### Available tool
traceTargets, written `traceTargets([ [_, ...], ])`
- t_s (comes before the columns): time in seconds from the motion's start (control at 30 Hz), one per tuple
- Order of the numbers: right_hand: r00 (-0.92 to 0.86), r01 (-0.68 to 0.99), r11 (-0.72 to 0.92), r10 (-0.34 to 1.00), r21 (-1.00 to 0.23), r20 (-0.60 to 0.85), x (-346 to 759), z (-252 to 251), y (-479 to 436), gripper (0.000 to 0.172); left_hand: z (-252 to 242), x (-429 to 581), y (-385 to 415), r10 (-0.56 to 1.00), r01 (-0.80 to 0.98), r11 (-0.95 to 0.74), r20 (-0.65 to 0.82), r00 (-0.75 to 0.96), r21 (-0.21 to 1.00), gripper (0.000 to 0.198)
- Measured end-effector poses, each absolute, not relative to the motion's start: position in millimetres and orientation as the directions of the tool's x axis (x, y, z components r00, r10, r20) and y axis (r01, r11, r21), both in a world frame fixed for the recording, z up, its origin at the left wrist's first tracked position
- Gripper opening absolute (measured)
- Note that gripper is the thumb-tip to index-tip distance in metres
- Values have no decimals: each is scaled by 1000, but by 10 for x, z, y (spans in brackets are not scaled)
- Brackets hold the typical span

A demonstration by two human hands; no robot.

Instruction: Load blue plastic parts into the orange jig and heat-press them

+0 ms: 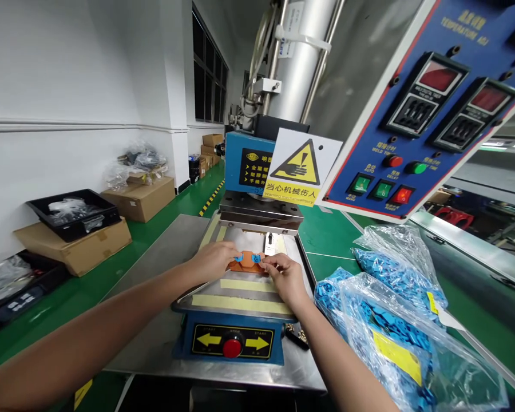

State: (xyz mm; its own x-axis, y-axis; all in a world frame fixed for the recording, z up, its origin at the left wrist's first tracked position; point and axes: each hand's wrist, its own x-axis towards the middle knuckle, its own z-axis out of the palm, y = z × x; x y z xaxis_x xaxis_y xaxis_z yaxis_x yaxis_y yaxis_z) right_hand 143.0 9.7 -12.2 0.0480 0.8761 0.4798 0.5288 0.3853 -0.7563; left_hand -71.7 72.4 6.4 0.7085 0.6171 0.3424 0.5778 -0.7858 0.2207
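An orange fixture block lies on the metal bed of a press, under the press head. Two small blue plastic parts sit on it, a left one and a right one. My left hand reaches in from the left, its fingers closed at the left blue part. From the right, my right hand pinches at the right blue part with thumb and forefinger. The fingertips partly hide both parts and the ends of the block.
A red button is on the press front. Clear bags of blue parts lie at the right. A warning sign and a control panel hang above. Cardboard boxes and a black crate stand at the left.
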Motion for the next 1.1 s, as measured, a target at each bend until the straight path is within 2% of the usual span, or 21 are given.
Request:
traceTargets([
  [0.13,-45,684,409,850,-604,524,1334,-118,312,14,106,-736,716,611,547,-791,350,710,272,35],
  [0.27,-134,785,438,810,-438,571,1338,-168,344,17,112,-862,732,637,477,-769,444,630,426,30],
  [0.33,-177,811,454,792,-369,584,1338,-181,324,19,70,-987,728,692,446,-720,501,520,532,28],
  [0.47,-249,844,469,772,-259,585,1313,-168,286,24,-151,-1333,641,821,458,-557,544,175,693,32],
  [0.6,-222,838,457,785,-298,579,1303,-161,291,23,-491,-1681,423,879,437,-409,474,-45,801,37],
  [0.7,-191,819,456,791,-350,582,1310,-176,316,22,-753,-1846,221,900,449,-296,403,-164,843,39],
  [0.77,-196,823,457,786,-337,587,1311,-186,330,23,-908,-1892,104,902,465,-238,371,-220,853,39],
  [1.1,-353,884,464,744,-59,568,1305,-188,235,31,-1344,-1727,-115,902,381,-255,361,-237,889,36],
])
